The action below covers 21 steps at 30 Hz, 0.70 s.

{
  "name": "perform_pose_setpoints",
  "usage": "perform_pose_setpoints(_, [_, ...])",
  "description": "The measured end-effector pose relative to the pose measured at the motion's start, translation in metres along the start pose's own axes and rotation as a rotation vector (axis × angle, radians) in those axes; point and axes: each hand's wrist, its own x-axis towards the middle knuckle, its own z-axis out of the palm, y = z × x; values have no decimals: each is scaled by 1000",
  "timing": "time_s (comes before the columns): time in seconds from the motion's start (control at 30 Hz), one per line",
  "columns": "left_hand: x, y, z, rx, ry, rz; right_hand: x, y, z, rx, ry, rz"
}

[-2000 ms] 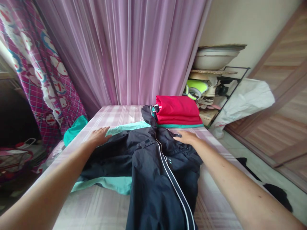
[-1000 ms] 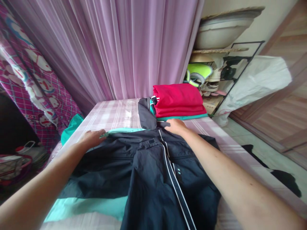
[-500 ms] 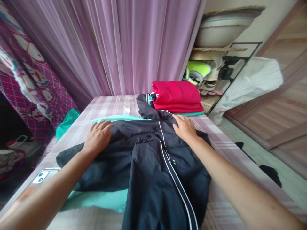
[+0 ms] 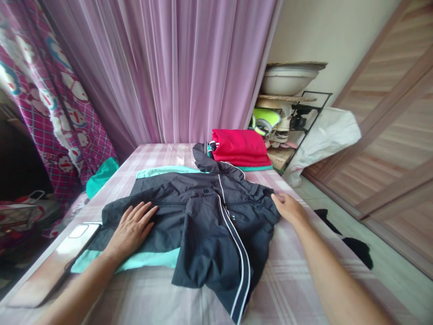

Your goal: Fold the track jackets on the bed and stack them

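A black jacket (image 4: 203,234) with white piping lies spread on the table, one sleeve laid over its body toward me. Mint-green cloth (image 4: 152,260) shows from under its near and far edges. My left hand (image 4: 133,225) rests flat on the jacket's left part, fingers stretched out. At the jacket's right edge, my right hand (image 4: 287,205) pinches the black fabric between thumb and fingers. The jacket's collar end reaches to a folded red garment (image 4: 240,146) at the back of the table.
A phone (image 4: 57,264) lies on the checked tablecloth (image 4: 287,280) at the left edge. Purple curtains (image 4: 189,67) hang behind the table. On the right stand a rack (image 4: 313,113) holding a basin (image 4: 287,81), a white bag (image 4: 324,140) and a wooden door (image 4: 382,149).
My left hand has slid nearer to me over the jacket. My right hand has moved outward to the jacket's right edge and taken hold of it. The view has shifted.
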Motion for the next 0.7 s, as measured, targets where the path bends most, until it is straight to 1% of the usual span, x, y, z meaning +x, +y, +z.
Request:
perform_pose_setpoints(0.03, [0,3,-1,23,2,-24,-1,5,0,23,-87,6])
perform_pose_setpoints(0.07, [0,7,-2,40,0,-43,-3,8,0,58,-165,-21])
perform_pose_setpoints(0.1, [0,10,-3,50,-5,-58,-5,9,0,97,-215,-62])
perform_pose_setpoints(0.13, [0,12,-5,52,-10,-70,-7,9,1,128,-224,-94])
perform_pose_setpoints(0.2, [1,17,-9,43,-18,-88,-11,7,2,135,-152,-92])
perform_pose_setpoints(0.27, [0,23,-14,31,-15,-98,-13,6,3,76,-56,-41])
perform_pose_setpoints(0.3, [-1,26,-17,28,-9,-96,-14,7,4,40,-36,-18])
perform_pose_setpoints(0.4, [-4,35,-26,17,0,-61,-18,13,5,-30,-63,14])
perform_pose_setpoints(0.43, [-5,36,-28,7,-7,-48,-20,15,4,-34,-53,19])
perform_pose_setpoints(0.47, [-6,37,-30,-10,-25,-36,-23,16,3,-30,-16,12])
perform_pose_setpoints(0.53, [-8,36,-32,-68,-80,-27,-31,16,-1,3,109,-65])
perform_pose_setpoints(0.57, [-8,35,-32,-105,-105,-29,-36,14,-4,31,163,-132])
perform_pose_setpoints(0.6, [-9,34,-31,-143,-122,-35,-42,10,-7,68,183,-209])
perform_pose_setpoints(0.63, [-10,32,-31,-179,-132,-45,-49,6,-10,117,150,-286])
perform_pose_setpoints(0.67, [-10,31,-32,-209,-135,-56,-57,0,-12,173,57,-348])
perform_pose_setpoints(0.7, [-10,29,-33,-236,-142,-64,-64,-7,-14,233,-81,-384])
